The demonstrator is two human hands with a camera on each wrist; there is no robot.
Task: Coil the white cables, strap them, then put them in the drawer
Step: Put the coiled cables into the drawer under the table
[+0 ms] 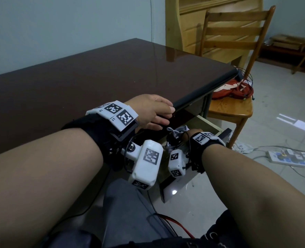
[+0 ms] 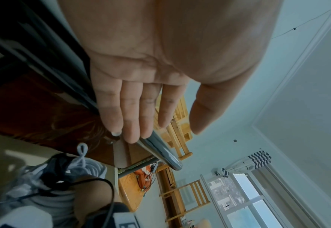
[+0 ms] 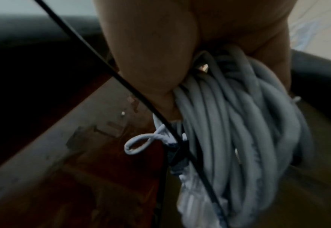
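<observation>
My right hand (image 1: 193, 134) grips a coiled bundle of white cables (image 3: 238, 131) inside the open drawer (image 1: 212, 128) under the dark table. A dark strap (image 3: 177, 155) wraps the coil, and a small white loop (image 3: 137, 143) sticks out beside it. The same bundle (image 2: 84, 169) shows in the left wrist view, low over the drawer's pale floor. My left hand (image 1: 157, 111) rests on the table's front edge (image 1: 201, 90), fingers (image 2: 133, 117) straight and holding nothing. The fingers of my right hand are mostly hidden behind the coil.
A wooden chair (image 1: 232, 97) with a red bag (image 1: 234, 89) on its seat stands right of the drawer. A white power strip (image 1: 287, 157) and loose wires lie on the tiled floor. The drawer's front panel (image 1: 184, 185) juts out towards my lap.
</observation>
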